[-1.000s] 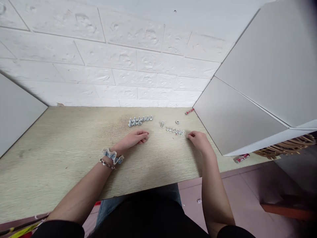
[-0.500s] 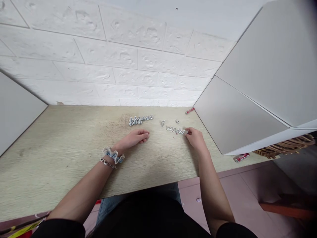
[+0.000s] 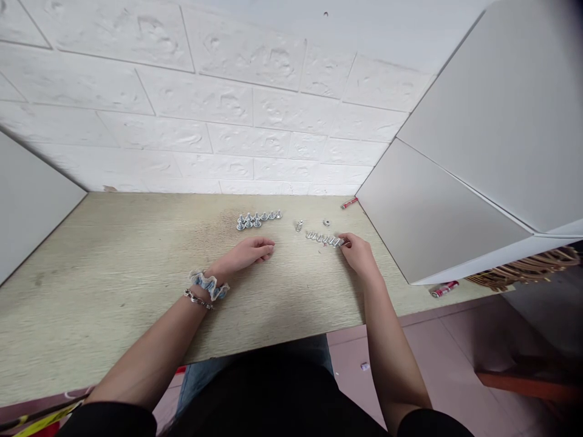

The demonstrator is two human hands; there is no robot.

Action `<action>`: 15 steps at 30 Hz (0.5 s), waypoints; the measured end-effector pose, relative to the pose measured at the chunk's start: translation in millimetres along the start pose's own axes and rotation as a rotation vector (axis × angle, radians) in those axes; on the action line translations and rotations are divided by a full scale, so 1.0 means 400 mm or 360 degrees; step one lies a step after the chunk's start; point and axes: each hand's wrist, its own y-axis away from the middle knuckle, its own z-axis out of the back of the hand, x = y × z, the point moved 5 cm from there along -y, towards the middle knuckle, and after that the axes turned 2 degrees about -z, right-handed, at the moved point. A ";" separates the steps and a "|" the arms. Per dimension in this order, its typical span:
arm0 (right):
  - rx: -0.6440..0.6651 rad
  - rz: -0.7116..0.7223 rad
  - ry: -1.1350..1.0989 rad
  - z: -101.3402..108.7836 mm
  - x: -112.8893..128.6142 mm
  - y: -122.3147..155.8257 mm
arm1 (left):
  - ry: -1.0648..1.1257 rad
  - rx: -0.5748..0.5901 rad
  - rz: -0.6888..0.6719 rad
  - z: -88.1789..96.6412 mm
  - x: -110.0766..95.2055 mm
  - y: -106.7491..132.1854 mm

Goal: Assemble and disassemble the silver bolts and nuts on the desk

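Observation:
My right hand pinches a silver bolt between thumb and fingers, at the right end of a slanting row of bolts lying on the wooden tabletop. My fingers partly cover that end of the row. Just behind it, a single silver bolt and a small round metal piece like a nut sit apart. My left hand rests on the wood with its fingers curled in, and nothing shows in it. Beyond it, several bolts stand upright on their heads in two rows.
A white brick-patterned wall closes off the back. Pale panels rise at the right. One red battery lies in the back right corner, another red battery near the right front edge, beside a brown coiled bundle.
My right hand has shifted very slightly left, bringing the pinched bolt closer to the end of the row. My left hand stays where it was.

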 end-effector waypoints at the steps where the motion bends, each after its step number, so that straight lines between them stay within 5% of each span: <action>1: 0.0002 0.0009 -0.0002 0.000 0.000 0.000 | -0.0013 0.0005 0.0004 0.000 -0.001 0.001; 15: -0.0017 0.0067 -0.0003 -0.004 -0.003 0.004 | -0.0022 0.0004 -0.0013 -0.002 0.004 -0.006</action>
